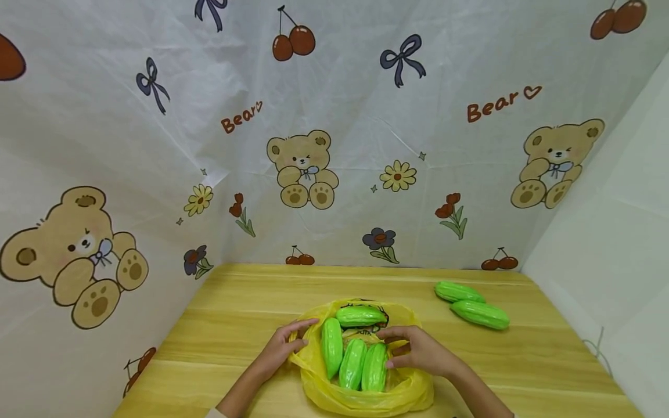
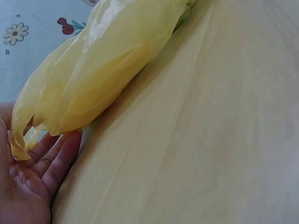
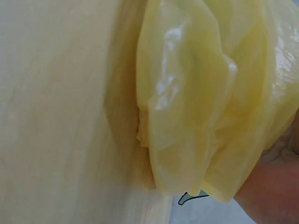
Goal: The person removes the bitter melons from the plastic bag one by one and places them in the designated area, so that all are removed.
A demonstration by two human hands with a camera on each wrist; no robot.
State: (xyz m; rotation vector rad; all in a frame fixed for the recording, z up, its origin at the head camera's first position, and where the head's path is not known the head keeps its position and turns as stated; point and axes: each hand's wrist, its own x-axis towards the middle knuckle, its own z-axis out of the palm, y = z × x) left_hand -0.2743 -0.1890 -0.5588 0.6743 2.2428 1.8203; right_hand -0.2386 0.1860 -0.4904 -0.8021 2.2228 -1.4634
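gourds (image 1: 352, 364) in yellow bag (image 1: 360, 404), undersides hidden

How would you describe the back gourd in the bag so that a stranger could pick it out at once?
On the wooden table, find the yellow bag. Inside, the back gourd lies at the far side. It alone lies crosswise, left to right; its three green neighbours run roughly front to back.
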